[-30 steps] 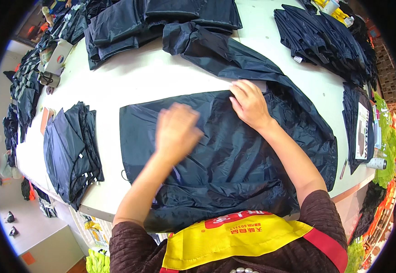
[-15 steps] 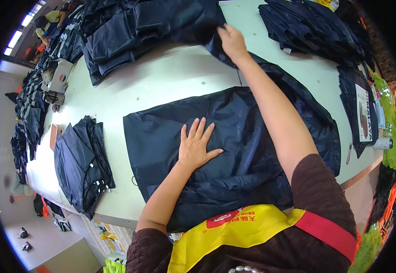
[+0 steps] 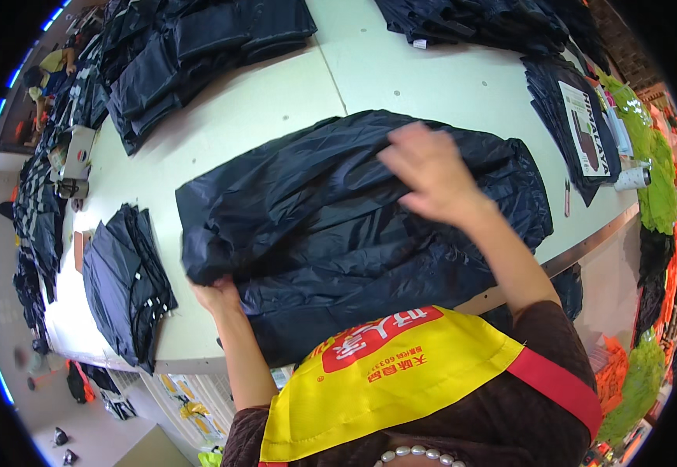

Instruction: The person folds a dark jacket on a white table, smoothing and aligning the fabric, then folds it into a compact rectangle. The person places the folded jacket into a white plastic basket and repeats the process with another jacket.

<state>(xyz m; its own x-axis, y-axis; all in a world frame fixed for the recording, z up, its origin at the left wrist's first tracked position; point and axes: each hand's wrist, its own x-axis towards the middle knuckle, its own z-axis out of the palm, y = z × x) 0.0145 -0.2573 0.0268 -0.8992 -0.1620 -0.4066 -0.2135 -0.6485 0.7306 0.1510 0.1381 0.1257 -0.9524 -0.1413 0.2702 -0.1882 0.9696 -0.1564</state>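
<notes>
One dark cloth (image 3: 331, 194) lies rumpled along the near side of the bench (image 3: 432, 70). The left hand (image 3: 218, 294) is at its left end, fingers hidden beneath it, so whether they pinch cannot be told. The right hand (image 3: 432, 173), blurred, is over its right part, fingers extended, thumb apart; contact is unclear.
</notes>
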